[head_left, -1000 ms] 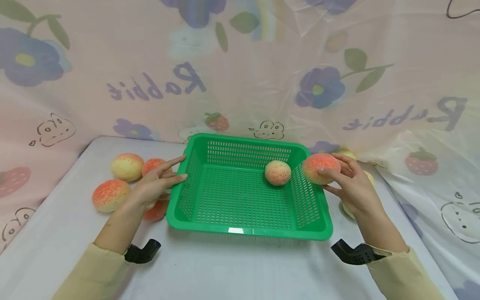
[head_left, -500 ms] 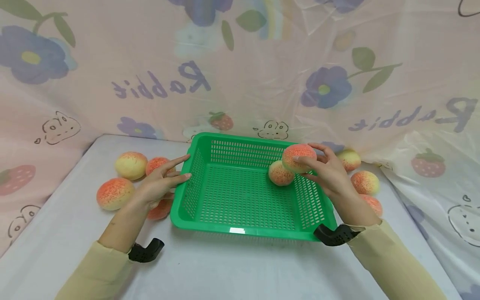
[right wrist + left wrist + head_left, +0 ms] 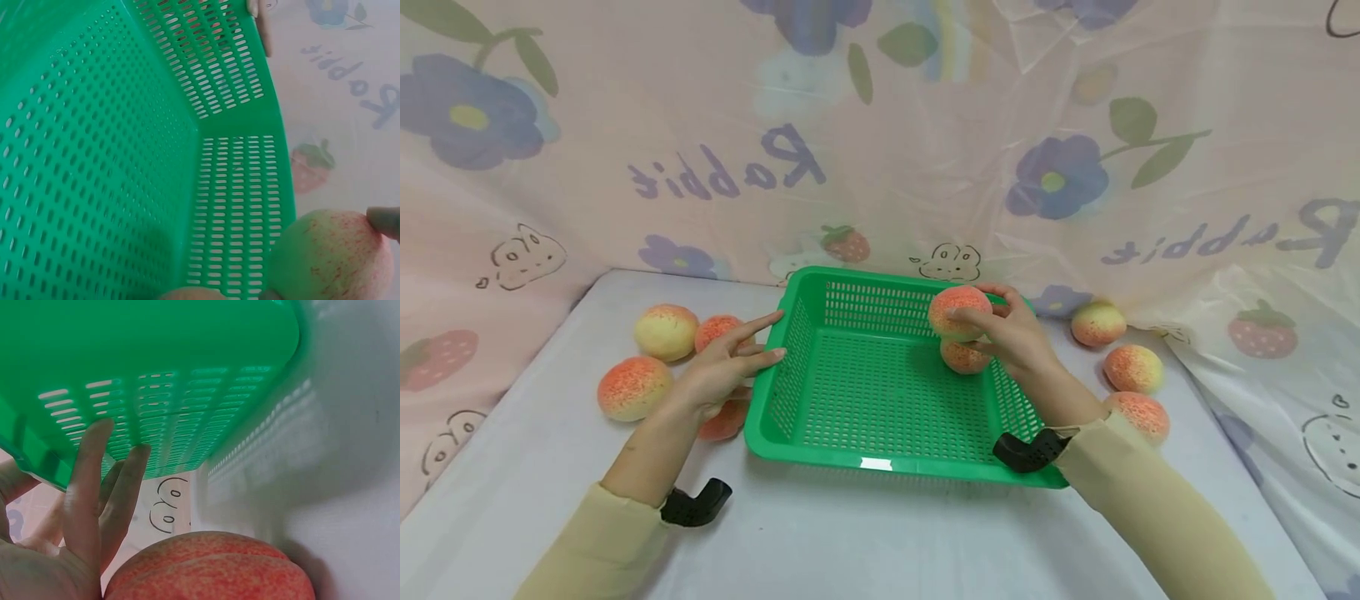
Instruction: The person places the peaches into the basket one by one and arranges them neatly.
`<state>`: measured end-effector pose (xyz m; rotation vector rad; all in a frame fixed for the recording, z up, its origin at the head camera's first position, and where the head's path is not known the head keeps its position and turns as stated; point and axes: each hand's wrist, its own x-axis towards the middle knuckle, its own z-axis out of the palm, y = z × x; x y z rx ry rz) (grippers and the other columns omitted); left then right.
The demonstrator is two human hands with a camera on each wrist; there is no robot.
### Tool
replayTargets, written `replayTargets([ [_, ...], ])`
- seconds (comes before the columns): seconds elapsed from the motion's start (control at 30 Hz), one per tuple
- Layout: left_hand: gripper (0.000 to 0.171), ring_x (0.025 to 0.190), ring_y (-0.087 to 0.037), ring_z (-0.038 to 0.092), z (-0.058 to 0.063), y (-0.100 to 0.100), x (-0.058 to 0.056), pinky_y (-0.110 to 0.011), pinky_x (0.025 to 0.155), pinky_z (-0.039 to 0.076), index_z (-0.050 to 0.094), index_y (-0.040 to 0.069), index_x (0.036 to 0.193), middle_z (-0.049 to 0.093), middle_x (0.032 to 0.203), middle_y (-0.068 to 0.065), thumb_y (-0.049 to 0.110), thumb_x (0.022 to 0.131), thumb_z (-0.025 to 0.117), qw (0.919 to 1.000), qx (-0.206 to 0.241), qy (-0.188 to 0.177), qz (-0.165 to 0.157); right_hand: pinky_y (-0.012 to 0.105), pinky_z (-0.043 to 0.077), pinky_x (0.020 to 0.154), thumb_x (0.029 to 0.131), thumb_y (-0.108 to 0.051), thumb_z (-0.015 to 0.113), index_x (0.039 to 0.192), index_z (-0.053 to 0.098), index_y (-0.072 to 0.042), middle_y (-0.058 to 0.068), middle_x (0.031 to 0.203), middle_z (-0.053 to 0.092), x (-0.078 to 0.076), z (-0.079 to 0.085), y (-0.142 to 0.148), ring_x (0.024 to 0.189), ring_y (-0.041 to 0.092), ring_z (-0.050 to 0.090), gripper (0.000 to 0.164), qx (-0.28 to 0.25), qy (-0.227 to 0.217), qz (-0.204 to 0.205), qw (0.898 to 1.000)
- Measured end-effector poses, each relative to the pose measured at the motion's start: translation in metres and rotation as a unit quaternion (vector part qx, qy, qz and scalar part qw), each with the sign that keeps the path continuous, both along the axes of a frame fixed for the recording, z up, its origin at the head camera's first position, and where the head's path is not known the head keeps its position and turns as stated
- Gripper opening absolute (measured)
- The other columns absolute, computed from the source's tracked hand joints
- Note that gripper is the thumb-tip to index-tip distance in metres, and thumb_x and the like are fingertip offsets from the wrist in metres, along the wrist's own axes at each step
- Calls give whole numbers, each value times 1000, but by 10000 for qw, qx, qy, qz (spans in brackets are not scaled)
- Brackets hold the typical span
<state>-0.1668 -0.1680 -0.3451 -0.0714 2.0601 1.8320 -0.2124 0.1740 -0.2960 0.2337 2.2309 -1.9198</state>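
Observation:
My right hand (image 3: 1021,337) holds a pink-and-yellow peach (image 3: 957,308) between thumb and fingers over the right part of a green plastic basket (image 3: 805,453). Below it, partly hidden, a paler peach (image 3: 964,358) sits on the basket floor. In the right wrist view the held peach (image 3: 337,259) overlaps the basket's rim. My left hand (image 3: 718,371) rests on the basket's left rim with index finger and thumb extended. The left wrist view has its other fingers (image 3: 85,500) fairly straight against the slotted outer wall, above a red peach (image 3: 212,569).
Left of the basket lie several peaches, among them a yellow one (image 3: 666,332) and a red-orange one (image 3: 635,388). Three more peaches (image 3: 1133,368) form a line on the right. A printed curtain (image 3: 880,150) hangs behind the white table (image 3: 865,542).
My right hand has carried the peach leftward from the basket's right rim to above the peach inside. The left hand stays at the left rim. The view has shifted slightly.

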Motion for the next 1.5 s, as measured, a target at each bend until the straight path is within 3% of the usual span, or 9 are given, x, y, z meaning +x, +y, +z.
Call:
replayTargets([
  [0.07, 66, 85, -10, 64, -1, 0, 0, -30, 74, 55, 26, 29, 153, 23, 153, -24, 24, 97, 59, 10000, -30, -5, 7, 40, 52, 89, 88, -18, 69, 145, 30, -10, 8, 122, 43, -2, -3, -3, 101, 18, 53, 70, 119, -26, 23, 9999],
  [0.2, 65, 80, -9, 62, -2, 1, 1, -29, 72, 54, 27, 30, 152, 44, 137, -18, 25, 96, 60, 10000, -39, 38, 19, 34, 54, 78, 88, -20, 69, 146, 27, -10, 10, 123, 43, -5, -9, -7, 89, 13, 56, 73, 266, -7, 94, 9996],
  [0.37, 65, 76, -8, 60, -2, 1, 0, -27, 70, 53, 28, 31, 152, 53, 123, -12, 26, 96, 60, 10000, -73, 42, 36, 42, 52, 87, 87, -17, 69, 148, 26, -9, 18, 134, 38, -8, -16, -13, 106, 24, 54, 75, 132, -57, 90, 9999],
  [0.67, 65, 69, -5, 54, -1, 0, 0, -24, 63, 49, 29, 33, 151, 51, 120, -12, 28, 95, 61, 9998, -134, 33, 111, 45, 53, 86, 86, -18, 70, 146, 32, -12, 20, 137, 38, -15, -21, -24, 109, 28, 52, 71, 392, -160, 116, 9990],
  [0.87, 65, 76, -8, 64, -2, -1, 0, -28, 71, 55, 28, 30, 152, 57, 108, -3, 24, 96, 60, 9999, 99, -21, 77, 45, 53, 86, 85, -13, 70, 144, 33, -11, 21, 138, 37, -17, -29, -33, 115, 33, 49, 69, 266, -250, 268, 9990],
  [1.0, 64, 77, -8, 64, -2, 0, 0, -27, 70, 55, 28, 30, 152, 53, 125, -12, 24, 96, 60, 9999, 96, -20, 79, 54, 46, 97, 85, -7, 69, 144, 32, -8, 22, 140, 34, -18, -34, -37, 121, 37, 46, 70, 0, -304, 254, 9992],
  [1.1, 65, 76, -7, 63, -2, 1, 1, -26, 69, 54, 28, 30, 152, 39, 143, -22, 24, 96, 60, 10000, 28, 1, 69, 56, 45, 98, 85, -5, 68, 143, 32, -7, 23, 139, 33, -18, -38, -40, 122, 38, 45, 69, -34, -338, 251, 9991],
  [1.23, 65, 79, -8, 65, -3, 0, 1, -27, 71, 56, 27, 29, 152, 31, 150, -24, 23, 97, 59, 10000, 26, -6, 58, 57, 46, 96, 86, -7, 67, 142, 33, -6, 25, 138, 36, -19, -43, -43, 122, 39, 46, 66, 154, -372, 375, 9985],
  [1.5, 63, 72, -6, 59, -4, 1, 1, -25, 66, 53, 28, 32, 152, 53, 120, -10, 26, 97, 59, 9999, -46, 43, 86, 53, 53, 86, 87, -8, 66, 141, 31, -6, 24, 139, 35, -25, -49, -49, 122, 42, 48, 64, 499, -392, 553, 9964],
])
